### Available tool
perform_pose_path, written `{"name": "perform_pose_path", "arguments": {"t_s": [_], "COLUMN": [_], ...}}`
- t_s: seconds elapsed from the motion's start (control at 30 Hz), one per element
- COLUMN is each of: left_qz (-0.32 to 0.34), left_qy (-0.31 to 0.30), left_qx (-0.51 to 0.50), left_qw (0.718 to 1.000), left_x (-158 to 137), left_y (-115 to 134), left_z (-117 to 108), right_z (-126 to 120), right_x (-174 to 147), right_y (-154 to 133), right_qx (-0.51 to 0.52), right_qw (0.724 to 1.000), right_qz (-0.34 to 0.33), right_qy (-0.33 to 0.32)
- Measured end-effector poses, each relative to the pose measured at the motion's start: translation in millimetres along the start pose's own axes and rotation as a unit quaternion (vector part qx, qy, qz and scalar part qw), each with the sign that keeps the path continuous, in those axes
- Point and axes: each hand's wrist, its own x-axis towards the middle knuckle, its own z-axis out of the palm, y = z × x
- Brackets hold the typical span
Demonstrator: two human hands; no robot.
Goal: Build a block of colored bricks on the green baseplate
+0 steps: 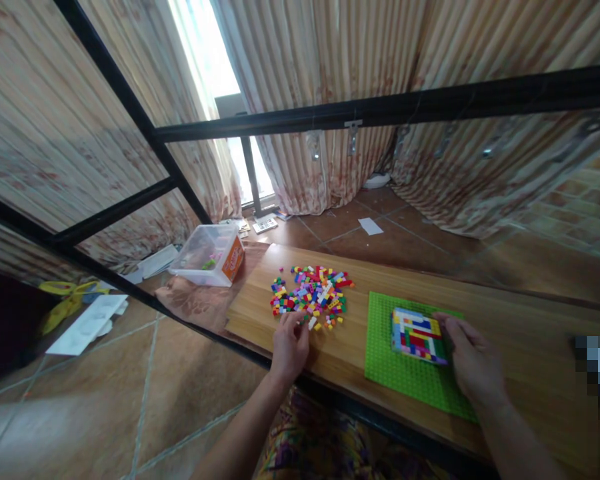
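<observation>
While the right hand (473,363) rests open against the brick panel (416,335) on the green baseplate (400,373), steadying it, the left hand (290,345) pinches at the loose bricks (313,297); whether it holds one, cannot tell. Panel looks roughly half-built; plenty of bricks remain. Storage tub (209,255) beyond.

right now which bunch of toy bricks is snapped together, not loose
The flat multicoloured brick panel on the green baseplate, touched by the right hand. The pile of small bricks by the left hand lies scattered on the wooden board.

Bare forearms, no sleeves — colourful patterned garment (310,440) below
</observation>
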Motion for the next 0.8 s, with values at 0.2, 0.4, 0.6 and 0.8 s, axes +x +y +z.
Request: {"name": "perform_pose_path", "arguments": {"t_s": [0.2, 0.4, 0.6, 0.8], "left_qz": [-0.011, -0.026, -0.029, -0.008], "left_qy": [-0.007, -0.116, -0.109, -0.126], "left_qx": [0.104, 0.272, 0.28, 0.086], "left_qw": [0.994, 0.955, 0.953, 0.988], "left_x": [44, 79, 79, 44], "left_y": [2, 5, 15, 44], "left_z": [-2, 1, -3, 0], "right_z": [0, 2, 3, 5], "right_x": [-3, -5, -5, -4], "right_y": [-12, -17, -18, -27], "right_qx": [-0.006, -0.007, -0.014, -0.008], "right_qw": [0.999, 0.999, 0.999, 1.0], "right_qz": [0.041, 0.045, 0.041, 0.017], "right_qy": [0.006, 0.011, 0.012, 0.022]}}
